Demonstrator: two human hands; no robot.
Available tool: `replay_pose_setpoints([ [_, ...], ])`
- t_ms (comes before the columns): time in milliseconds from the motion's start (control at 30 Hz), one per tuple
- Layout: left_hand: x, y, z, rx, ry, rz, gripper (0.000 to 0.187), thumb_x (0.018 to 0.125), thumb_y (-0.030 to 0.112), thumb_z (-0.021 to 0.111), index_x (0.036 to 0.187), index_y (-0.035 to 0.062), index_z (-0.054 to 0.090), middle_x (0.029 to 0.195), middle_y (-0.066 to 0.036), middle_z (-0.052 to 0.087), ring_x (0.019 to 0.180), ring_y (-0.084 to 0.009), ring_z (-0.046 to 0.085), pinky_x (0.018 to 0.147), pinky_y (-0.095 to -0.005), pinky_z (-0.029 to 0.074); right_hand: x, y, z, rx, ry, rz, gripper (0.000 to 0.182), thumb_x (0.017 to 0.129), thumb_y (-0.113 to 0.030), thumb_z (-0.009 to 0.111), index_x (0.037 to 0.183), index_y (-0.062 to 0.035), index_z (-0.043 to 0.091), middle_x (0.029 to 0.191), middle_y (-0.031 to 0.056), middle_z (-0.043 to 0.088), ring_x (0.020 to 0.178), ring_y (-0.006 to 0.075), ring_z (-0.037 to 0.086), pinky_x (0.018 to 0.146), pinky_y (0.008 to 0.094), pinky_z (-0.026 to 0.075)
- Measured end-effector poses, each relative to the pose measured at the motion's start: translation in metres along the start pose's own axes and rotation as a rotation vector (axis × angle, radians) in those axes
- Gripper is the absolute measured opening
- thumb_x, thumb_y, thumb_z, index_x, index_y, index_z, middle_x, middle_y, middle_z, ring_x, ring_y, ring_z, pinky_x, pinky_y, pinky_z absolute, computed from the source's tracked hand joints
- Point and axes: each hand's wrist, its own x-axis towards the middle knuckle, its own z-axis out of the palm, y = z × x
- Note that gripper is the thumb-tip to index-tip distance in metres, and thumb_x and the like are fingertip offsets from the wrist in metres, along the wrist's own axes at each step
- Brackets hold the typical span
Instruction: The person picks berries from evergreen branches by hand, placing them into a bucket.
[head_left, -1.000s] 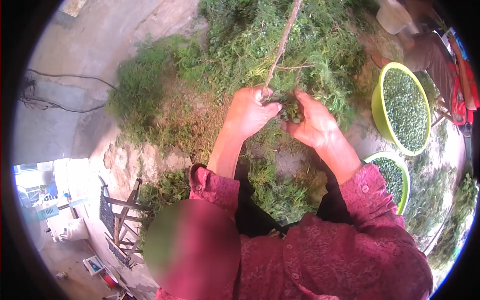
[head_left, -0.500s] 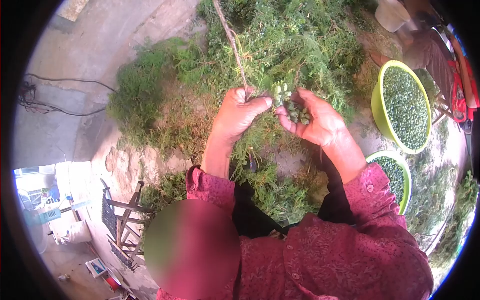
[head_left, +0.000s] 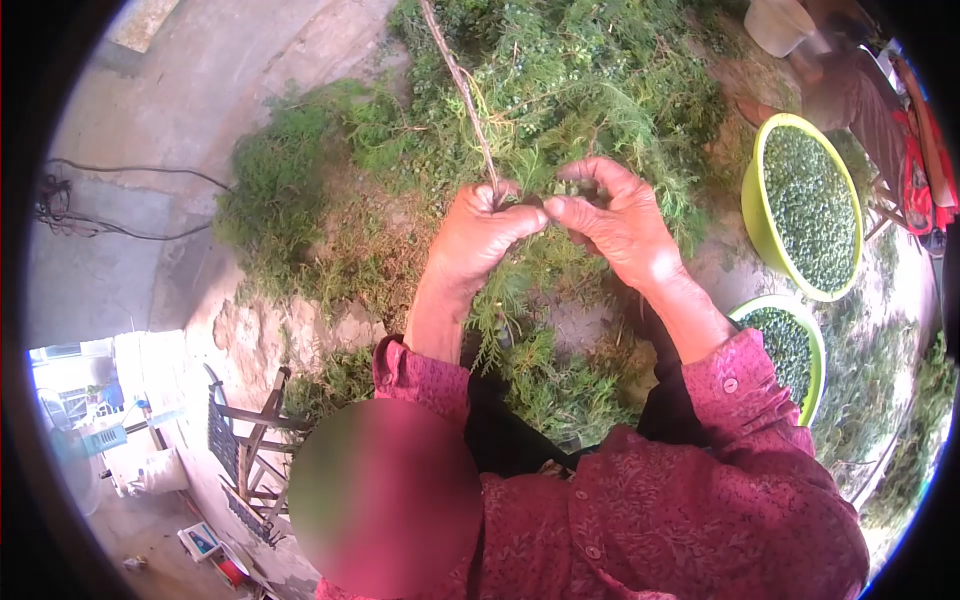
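My left hand point(head_left: 478, 232) is closed around a conifer branch point(head_left: 462, 85), whose bare brown stem runs up from my fist and whose leafy sprays point(head_left: 490, 325) hang below it. My right hand point(head_left: 625, 228) is beside it, thumb and fingers bent in a pinch, the thumb tip almost meeting my left thumb. A bit of the green seed cones point(head_left: 572, 188) shows between the right fingers; most of that handful is hidden by the turned hand. Beyond both hands lies a large heap of cut green branches point(head_left: 590, 90).
Two green basins stand at the right, a larger one point(head_left: 752, 215) and a smaller one point(head_left: 818, 375), both full of small green cones. Another person's leg point(head_left: 850, 95) is at upper right. A wooden chair point(head_left: 255, 430) lies at lower left; black cables point(head_left: 140, 170) cross the floor.
My right hand has turned over from palm-up, where several green cones showed, to a pinch close to my left thumb. The left hand keeps its hold on the branch.
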Motion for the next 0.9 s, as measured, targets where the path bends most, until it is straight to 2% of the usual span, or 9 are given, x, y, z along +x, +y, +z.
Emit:
replay_pose_setpoints([
  [167, -0.001, -0.002, 0.000, -0.117, -0.034, -0.048, 0.014, 0.071, 0.003, 0.063, 0.080, 0.0030, 0.052, 0.070, -0.005, 0.057, 0.055, -0.0135, 0.054, 0.040, -0.0267, 0.039, 0.003, 0.006, -0.002, -0.346, 0.058, -0.153, 0.012, 0.077, -0.008, 0.061, 0.088, -0.0027, 0.056, 0.067, -0.0016, 0.055, 0.057, 0.0013, 0.047, 0.047, 0.0188, 0.038],
  [233, -0.003, 0.000, 0.002, -0.170, -0.041, -0.083, 0.013, 0.071, 0.003, 0.062, 0.080, 0.0028, 0.052, 0.069, -0.006, 0.057, 0.053, -0.0141, 0.053, 0.039, -0.0270, 0.039, 0.000, 0.000, 0.001, -0.347, 0.076, -0.135, 0.010, 0.078, -0.007, 0.059, 0.086, -0.0025, 0.056, 0.064, -0.0023, 0.053, 0.055, 0.0013, 0.045, 0.045, 0.0188, 0.037],
  [300, -0.006, 0.001, 0.003, -0.175, -0.039, -0.102, 0.018, 0.069, 0.005, 0.065, 0.084, 0.0035, 0.055, 0.072, -0.003, 0.061, 0.061, -0.0091, 0.055, 0.045, -0.0264, 0.045, -0.001, -0.002, 0.003, -0.350, 0.093, -0.117, 0.009, 0.078, -0.007, 0.058, 0.085, -0.0024, 0.057, 0.062, -0.0029, 0.052, 0.052, 0.0014, 0.044, 0.044, 0.0189, 0.035],
  [400, -0.003, -0.002, 0.002, -0.182, -0.061, -0.097, 0.018, 0.068, 0.005, 0.065, 0.083, 0.0033, 0.056, 0.072, -0.002, 0.061, 0.061, -0.0087, 0.055, 0.046, -0.0248, 0.044, 0.002, -0.001, 0.001, -0.320, 0.113, -0.083, 0.008, 0.078, -0.008, 0.058, 0.084, -0.0028, 0.057, 0.059, -0.0028, 0.051, 0.049, 0.0023, 0.043, 0.042, 0.0185, 0.034],
  [467, -0.005, -0.001, 0.001, -0.172, -0.075, -0.108, 0.017, 0.068, 0.004, 0.065, 0.083, 0.0033, 0.056, 0.071, -0.002, 0.060, 0.061, -0.0087, 0.055, 0.046, -0.0245, 0.044, 0.003, -0.005, -0.001, 0.023, 0.031, 0.168, 0.008, 0.078, -0.010, 0.060, 0.083, -0.0040, 0.056, 0.060, -0.0022, 0.052, 0.048, 0.0034, 0.044, 0.040, 0.0178, 0.033],
  [500, -0.005, -0.001, 0.000, -0.162, -0.088, -0.119, 0.017, 0.068, 0.004, 0.065, 0.082, 0.0032, 0.056, 0.071, -0.002, 0.060, 0.060, -0.0087, 0.055, 0.047, -0.0241, 0.044, 0.004, -0.007, -0.003, 0.022, 0.032, 0.167, 0.008, 0.078, -0.010, 0.060, 0.083, -0.0040, 0.056, 0.060, -0.0022, 0.052, 0.048, 0.0034, 0.044, 0.040, 0.0178, 0.033],
  [567, -0.003, -0.006, -0.003, -0.146, -0.105, -0.083, 0.018, 0.067, 0.005, 0.065, 0.083, 0.0029, 0.057, 0.070, -0.001, 0.060, 0.060, -0.0087, 0.055, 0.047, -0.0242, 0.044, 0.006, -0.009, -0.006, 0.218, -0.120, 0.299, 0.011, 0.077, -0.013, 0.062, 0.082, -0.0052, 0.055, 0.062, -0.0010, 0.054, 0.047, 0.0041, 0.046, 0.039, 0.0171, 0.033],
  [633, -0.003, -0.007, -0.005, -0.130, -0.117, -0.047, 0.018, 0.067, 0.005, 0.065, 0.083, 0.0026, 0.057, 0.070, -0.001, 0.059, 0.060, -0.0086, 0.054, 0.047, -0.0242, 0.045, 0.005, -0.008, -0.003, 0.144, -0.134, 0.295, 0.013, 0.077, -0.015, 0.063, 0.081, -0.0055, 0.055, 0.062, -0.0008, 0.054, 0.048, 0.0040, 0.046, 0.039, 0.0170, 0.033],
  [900, -0.010, -0.002, -0.001, -0.173, -0.098, -0.168, 0.019, 0.068, 0.007, 0.065, 0.086, 0.0035, 0.058, 0.072, -0.003, 0.061, 0.063, -0.0098, 0.056, 0.047, -0.0264, 0.046, 0.002, -0.015, 0.002, -0.114, -0.080, 0.185, 0.011, 0.079, -0.013, 0.059, 0.084, -0.0043, 0.056, 0.064, -0.0003, 0.055, 0.048, 0.0039, 0.047, 0.041, 0.0165, 0.037],
])
